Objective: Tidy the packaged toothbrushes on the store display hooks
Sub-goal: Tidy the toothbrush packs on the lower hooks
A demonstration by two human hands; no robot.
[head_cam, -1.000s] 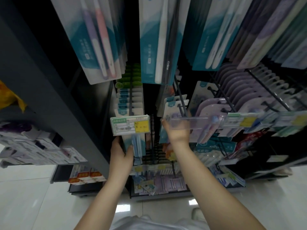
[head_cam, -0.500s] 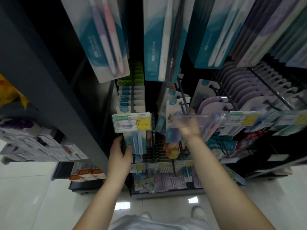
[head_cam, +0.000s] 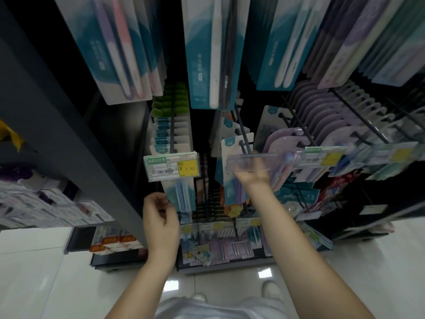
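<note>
Two price tags (head_cam: 170, 167) front crowded hooks (head_cam: 244, 143).

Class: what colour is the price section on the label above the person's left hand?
Yellow, on the price label, seen in the head view.

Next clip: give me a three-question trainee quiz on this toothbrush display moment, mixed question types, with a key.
1. True or false: the price tag with the yellow patch hangs at the front of the hook nearest the left hand.
2. Which hand reaches up under the clear label holder? A) left hand B) right hand C) neither
3. Fill in: the front pack under the price tag, the blue toothbrush pack, is beside the ____ hand.

Key:
1. True.
2. B. The right hand is blurred, so its grip cannot be judged.
3. Left. Its fingers are curled by the pack's edge; a firm hold is not clear.
</note>
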